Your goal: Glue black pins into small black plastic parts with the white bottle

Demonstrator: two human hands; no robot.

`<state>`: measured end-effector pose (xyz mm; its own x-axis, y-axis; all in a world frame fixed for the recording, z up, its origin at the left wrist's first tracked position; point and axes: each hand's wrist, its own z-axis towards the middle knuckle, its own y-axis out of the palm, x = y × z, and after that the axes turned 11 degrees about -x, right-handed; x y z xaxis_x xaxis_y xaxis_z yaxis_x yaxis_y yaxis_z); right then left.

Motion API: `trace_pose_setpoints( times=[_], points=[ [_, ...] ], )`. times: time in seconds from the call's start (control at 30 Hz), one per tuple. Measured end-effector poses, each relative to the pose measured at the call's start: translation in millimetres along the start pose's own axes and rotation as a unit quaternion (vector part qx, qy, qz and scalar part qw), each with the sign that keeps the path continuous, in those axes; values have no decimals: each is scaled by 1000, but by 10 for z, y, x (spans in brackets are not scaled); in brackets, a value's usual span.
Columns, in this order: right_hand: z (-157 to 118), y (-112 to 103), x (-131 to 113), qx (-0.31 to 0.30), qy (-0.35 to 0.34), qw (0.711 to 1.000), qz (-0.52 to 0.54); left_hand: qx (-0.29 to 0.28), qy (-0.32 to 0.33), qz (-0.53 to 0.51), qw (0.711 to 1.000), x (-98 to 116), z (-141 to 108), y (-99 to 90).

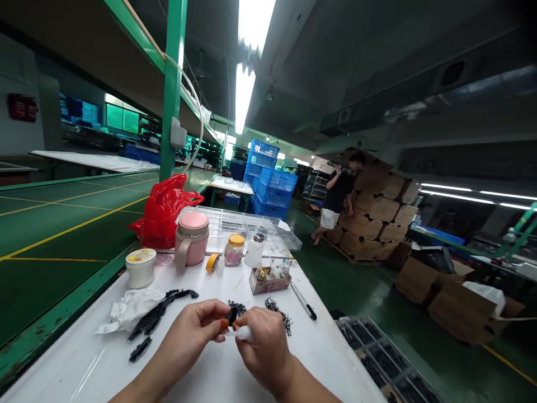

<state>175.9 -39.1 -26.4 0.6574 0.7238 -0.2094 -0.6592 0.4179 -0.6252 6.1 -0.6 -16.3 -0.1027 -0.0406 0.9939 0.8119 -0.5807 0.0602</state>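
Over the white table [104, 369], my left hand [188, 333] pinches a small black part [232, 315] between thumb and fingertips. Close against it, my right hand [268, 344] is closed round a small white squeeze bottle [244, 334] whose narrow tip points left, toward the left fingertips. Fingers partly hide both items, and I cannot tell whether the tip touches the part. Just behind the hands lie a small heap of black pieces [239, 308] and a pile of thin black sticks [279, 313]. Curved black parts [151, 322] rest left of my left hand, beside a crumpled white cloth [132, 308].
Along the back stand a white tub [141, 270], pink mug [193, 240], yellow tape roll [212, 263], two jars and a small box [271, 285] of bottles. A cutter knife [304, 302] lies right. Beyond are a red bag [161, 212], clear trays and a standing person [335, 193].
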Motion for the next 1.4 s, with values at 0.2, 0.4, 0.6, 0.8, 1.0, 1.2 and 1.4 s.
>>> trace_pose_setpoints(
  times=[0.2,0.4,0.6,0.8,1.0,1.2,1.4],
  points=[
    [70,65,22,10,194,963,186,40,19,26,999,-11,-6,-23],
    [120,45,107,13,253,909,331,58,-39,-18,997,77,40,-36],
    [83,20,125,1,190,949,252,49,-58,-29,997,166,25,3],
    [11,87,160,-9,105,992,67,64,-52,-17,996,-2,56,-45],
    [-27,129,196,-34,73,996,-22,61,-58,9,996,38,42,-39],
    [-7,108,183,-64,104,992,-19,87,-62,105,989,16,39,-85],
    [79,35,116,-15,234,950,209,71,-75,98,990,68,12,-56]
  ],
)
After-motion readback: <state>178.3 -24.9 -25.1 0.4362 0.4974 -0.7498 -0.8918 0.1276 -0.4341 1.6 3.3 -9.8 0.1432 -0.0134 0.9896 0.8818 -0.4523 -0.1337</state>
